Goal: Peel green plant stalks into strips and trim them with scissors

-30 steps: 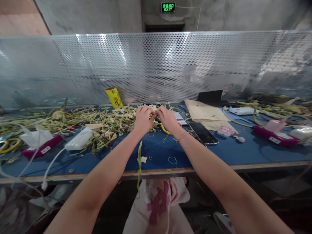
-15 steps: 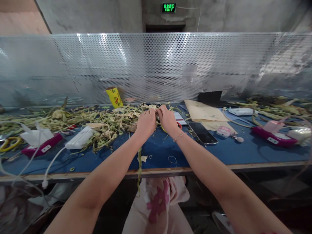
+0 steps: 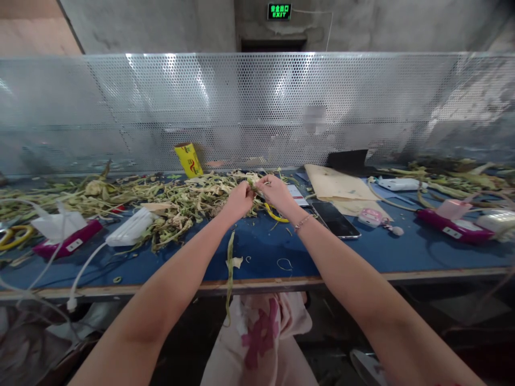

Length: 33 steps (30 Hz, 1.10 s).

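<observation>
Both my hands are over the right end of a heap of dried greenish plant pieces (image 3: 189,198) on the blue tabletop. My left hand (image 3: 240,201) is closed, its fingertips pinching a dried plant piece (image 3: 252,184). Close beside it, my right hand (image 3: 277,194) pinches at the same piece with thumb and finger. The held piece is small and partly hidden by the fingers. Under my right hand lies a yellow loop handle (image 3: 276,214), probably of scissors. A long dried strip (image 3: 230,262) hangs over the table's front edge below my left hand.
A white power strip (image 3: 131,228) and a purple one (image 3: 68,238) lie left. To the right are a black phone (image 3: 336,219), brown paper (image 3: 341,185), a pink case (image 3: 370,217) and another purple strip (image 3: 454,225). A perforated metal panel (image 3: 257,107) stands behind.
My hands have drawn slightly apart, and the plant piece between them shows more. My right hand has opened out a little, uncovering more of the yellow handle.
</observation>
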{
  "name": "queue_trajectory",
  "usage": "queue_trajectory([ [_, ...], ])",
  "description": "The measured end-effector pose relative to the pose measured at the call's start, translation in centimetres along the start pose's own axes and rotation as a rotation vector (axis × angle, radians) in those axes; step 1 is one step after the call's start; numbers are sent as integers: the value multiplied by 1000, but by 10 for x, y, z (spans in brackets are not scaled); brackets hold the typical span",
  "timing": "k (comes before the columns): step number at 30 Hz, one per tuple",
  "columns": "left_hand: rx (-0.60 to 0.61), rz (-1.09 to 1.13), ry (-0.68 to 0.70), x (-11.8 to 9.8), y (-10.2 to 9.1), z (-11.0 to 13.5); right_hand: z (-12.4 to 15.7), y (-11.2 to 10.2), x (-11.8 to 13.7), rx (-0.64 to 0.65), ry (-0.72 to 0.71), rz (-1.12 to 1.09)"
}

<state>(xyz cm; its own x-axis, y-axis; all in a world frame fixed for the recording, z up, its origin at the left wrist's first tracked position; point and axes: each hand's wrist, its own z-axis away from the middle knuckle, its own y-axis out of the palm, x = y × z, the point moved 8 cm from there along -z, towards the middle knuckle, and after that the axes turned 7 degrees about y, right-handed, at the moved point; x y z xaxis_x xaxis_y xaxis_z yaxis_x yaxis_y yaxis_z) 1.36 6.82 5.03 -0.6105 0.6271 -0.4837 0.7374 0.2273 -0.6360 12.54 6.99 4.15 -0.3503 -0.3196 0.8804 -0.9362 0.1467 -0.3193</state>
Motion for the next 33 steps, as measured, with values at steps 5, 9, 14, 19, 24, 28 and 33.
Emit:
queue_trajectory([
  [5,7,-120,1,0,-4,0,9,-5,11,24,-13,226],
  [9,18,-131,-15,2,-5,-1,10,1,17,67,-140,418],
  [14,94,-91,23,-4,-1,-1,5,4,14,65,-191,442],
  [19,28,-76,29,0,-6,-3,3,2,14,51,-174,341],
  [24,-59,-82,111,0,-11,-3,4,3,17,69,-165,255],
  [28,-75,-77,135,-4,-11,-2,6,5,14,119,-101,128],
  [33,-114,-78,124,4,-22,-4,11,7,4,240,73,-117],
])
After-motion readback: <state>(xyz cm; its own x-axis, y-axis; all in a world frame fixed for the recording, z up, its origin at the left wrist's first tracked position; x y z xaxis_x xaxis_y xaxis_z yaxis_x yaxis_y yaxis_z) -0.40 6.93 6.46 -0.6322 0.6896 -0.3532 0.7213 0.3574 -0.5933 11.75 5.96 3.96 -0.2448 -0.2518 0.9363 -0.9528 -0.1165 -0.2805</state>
